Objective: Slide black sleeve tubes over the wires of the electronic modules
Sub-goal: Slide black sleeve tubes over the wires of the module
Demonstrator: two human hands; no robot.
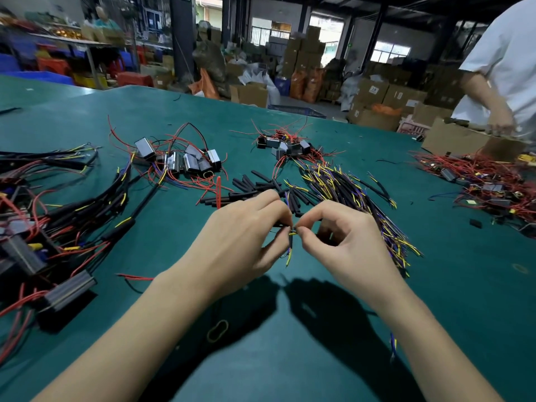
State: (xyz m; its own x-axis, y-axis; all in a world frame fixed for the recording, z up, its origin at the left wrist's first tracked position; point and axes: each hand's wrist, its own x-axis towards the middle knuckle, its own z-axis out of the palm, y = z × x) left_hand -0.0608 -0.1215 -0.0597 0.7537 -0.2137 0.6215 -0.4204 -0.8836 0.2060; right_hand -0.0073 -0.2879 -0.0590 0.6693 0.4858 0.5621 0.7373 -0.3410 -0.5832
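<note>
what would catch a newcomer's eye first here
Front and centre, the left hand and right hand meet fingertip to fingertip, pinching a black tube with yellow and purple wire ends hanging from it. Just behind them lies a pile of loose tubes beside a fan of wires on the green table. Red-wired modules sit in heaps to the left and farther back.

The scene is evenly and brightly lit from above, and dark, soft-edged shadows of the two hands are cast on the green table [290, 358] toward the camera. Daylight is blown out in the far windows [390, 50]. Straight lines are bowed by wide-angle distortion at the edges. The left-hand wire pile [43, 227] is smeared by blur, and the background is rendered soft.
</note>
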